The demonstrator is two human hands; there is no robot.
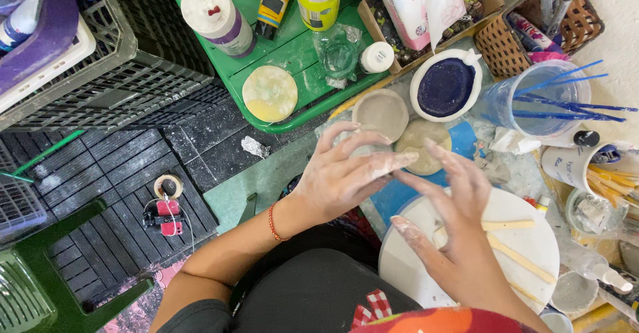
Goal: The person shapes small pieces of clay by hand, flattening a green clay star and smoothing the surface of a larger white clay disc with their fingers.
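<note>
Fingers of left hand (339, 176) spread wide, slightly curled, thumb tucked toward palm; coated in pale residue. Appeared to cup a small pale, translucent piece (365, 150) beneath fingertips, but grip itself hidden by the fingers: could not tell whether held or only touched. Red cord bracelet (272, 222) noted at left wrist.

Right hand (452, 223) open, fingers extended and loosely fanned, tips pointed toward left hand, just short of contact. Held nothing visible. Hovered over white round board (532, 240); contact with board could not be judged. Flat wooden sticks (519, 260) lay on board, partly covered by right hand.

Pale piece located at table edge, just in front of grey round dish (381, 113) and beside beige disc (421, 143), the latter partly blocked by right fingertips. White bowl with dark blue contents (446, 86) behind these. Clear cup of blue sticks (539, 100) to far right, near woven basket (506, 40). Green tray (293, 60) behind left hand, carrying yellowish round disc (269, 93) and bottles cut off at top edge.

Shape and material of pale piece hard to make out; motion blur on fingertips. Lower right items cropped by frame.
</note>
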